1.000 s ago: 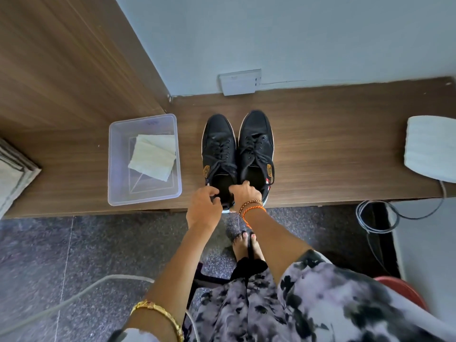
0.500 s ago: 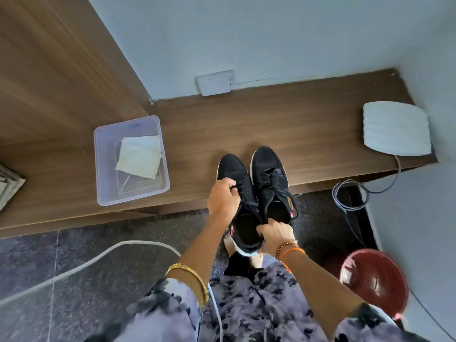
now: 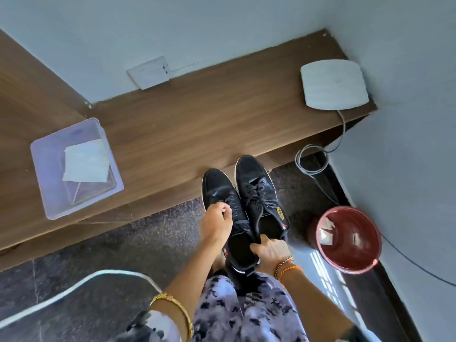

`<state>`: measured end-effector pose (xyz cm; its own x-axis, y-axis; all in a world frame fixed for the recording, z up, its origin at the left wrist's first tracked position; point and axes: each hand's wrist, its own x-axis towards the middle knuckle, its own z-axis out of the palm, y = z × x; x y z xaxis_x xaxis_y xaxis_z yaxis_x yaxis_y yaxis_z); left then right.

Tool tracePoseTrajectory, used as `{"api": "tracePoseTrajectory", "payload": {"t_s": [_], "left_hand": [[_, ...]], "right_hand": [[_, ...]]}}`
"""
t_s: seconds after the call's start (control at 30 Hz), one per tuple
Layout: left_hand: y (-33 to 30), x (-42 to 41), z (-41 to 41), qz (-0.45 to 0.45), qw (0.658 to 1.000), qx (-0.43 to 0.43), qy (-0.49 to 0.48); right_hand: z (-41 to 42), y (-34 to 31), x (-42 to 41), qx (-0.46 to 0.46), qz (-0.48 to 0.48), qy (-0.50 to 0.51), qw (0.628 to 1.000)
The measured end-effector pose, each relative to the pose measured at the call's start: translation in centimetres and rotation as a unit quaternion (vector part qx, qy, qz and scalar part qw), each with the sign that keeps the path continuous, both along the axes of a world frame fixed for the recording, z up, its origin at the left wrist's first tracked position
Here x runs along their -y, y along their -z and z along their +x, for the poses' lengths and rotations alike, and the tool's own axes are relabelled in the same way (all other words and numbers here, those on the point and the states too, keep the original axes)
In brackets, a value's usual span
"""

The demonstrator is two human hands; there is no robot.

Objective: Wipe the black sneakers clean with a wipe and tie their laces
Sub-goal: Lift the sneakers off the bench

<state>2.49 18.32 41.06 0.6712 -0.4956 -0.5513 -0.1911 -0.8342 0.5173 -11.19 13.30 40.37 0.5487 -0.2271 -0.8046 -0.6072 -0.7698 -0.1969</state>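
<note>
Two black sneakers with white soles are held side by side over my lap, their toes still above the edge of the wooden shelf (image 3: 222,124). My left hand (image 3: 217,224) grips the left sneaker (image 3: 219,186) at its laces and side. My right hand (image 3: 270,251) grips the heel collars where the left shoe meets the right sneaker (image 3: 259,186). The laces hang loose and untied. A folded white wipe (image 3: 85,160) lies in a clear plastic tub (image 3: 44,174) at the shelf's left end.
A red bucket (image 3: 350,240) holding scraps of paper stands on the floor to the right. A white device (image 3: 333,83) sits at the shelf's right end, its cable (image 3: 311,164) coiled below. A white hose (image 3: 74,287) crosses the dark floor at the left. A wall socket (image 3: 149,72) is above.
Both hands have pulled the pair of sneakers off the shelf toward my lap. The view has swung right, bringing the red bucket fully into sight.
</note>
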Motion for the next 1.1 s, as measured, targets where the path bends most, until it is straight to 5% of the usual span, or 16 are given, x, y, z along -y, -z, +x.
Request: {"api": "tracePoseTrajectory", "payload": {"t_s": [0.4, 0.77, 0.93, 1.1], "left_hand": [[7.3, -1.8, -0.6, 0.041, 0.998, -0.032, 0.024], [21.5, -5.3, 2.7, 0.113, 0.988, -0.018, -0.101], [25.2, -7.3, 3.4, 0.111, 0.969, -0.051, -0.214], [26.0, -8.5, 5.5, 0.059, 0.969, -0.028, -0.240]], "right_hand": [[-4.1, 6.5, -3.0, -0.090, 0.034, 0.092, 0.991], [-1.5, 19.7, -0.4, -0.072, 0.041, 0.037, 0.996], [0.6, 21.1, 0.8, -0.067, -0.003, -0.046, 0.997], [5.0, 22.2, -0.9, 0.022, -0.049, -0.001, 0.999]]}}
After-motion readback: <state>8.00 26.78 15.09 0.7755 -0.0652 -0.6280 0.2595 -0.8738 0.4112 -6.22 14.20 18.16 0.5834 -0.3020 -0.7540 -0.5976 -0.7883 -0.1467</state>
